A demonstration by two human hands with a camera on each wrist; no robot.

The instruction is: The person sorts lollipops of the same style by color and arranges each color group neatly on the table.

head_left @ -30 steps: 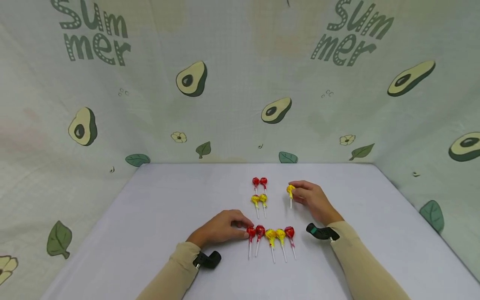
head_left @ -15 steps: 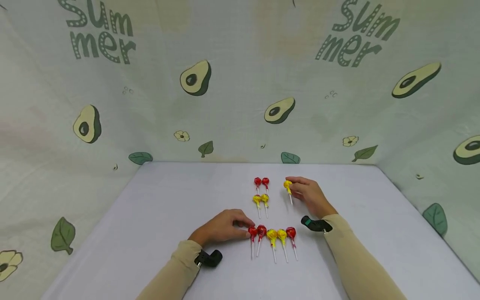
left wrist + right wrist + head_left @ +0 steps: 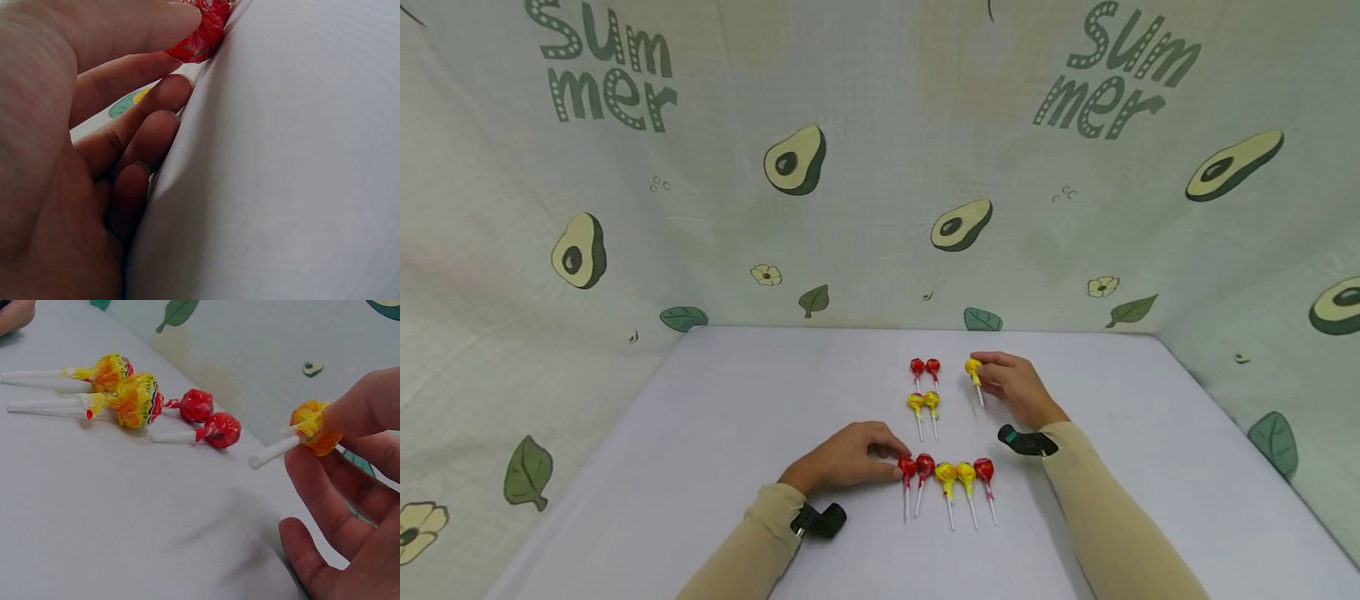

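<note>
My right hand [image 3: 1017, 388] pinches a yellow lollipop [image 3: 310, 428] by its wrapped head, between thumb and fingers; it hangs above the table, stick toward me. Left of it lie two red lollipops [image 3: 199, 405] at the back and two yellow lollipops [image 3: 139, 400] just in front of them. Nearer to me, a row holds two red lollipops, two yellow lollipops [image 3: 946, 473] and a red lollipop [image 3: 984, 471] at the right end. My left hand [image 3: 850, 457] pinches the head of the row's leftmost red lollipop [image 3: 203, 37], which lies on the table.
The white table [image 3: 737, 375] runs back to a hanging cloth [image 3: 865, 250] printed with avocados, leaves and lettering. Black wrist cameras sit on both wrists, the left one [image 3: 820, 521] close to the tabletop.
My right hand has moved slightly left with the yellow lollipop, whose stick has tilted. The left hand keeps its place at the leftmost red lollipop. The head view has shifted a little.
</note>
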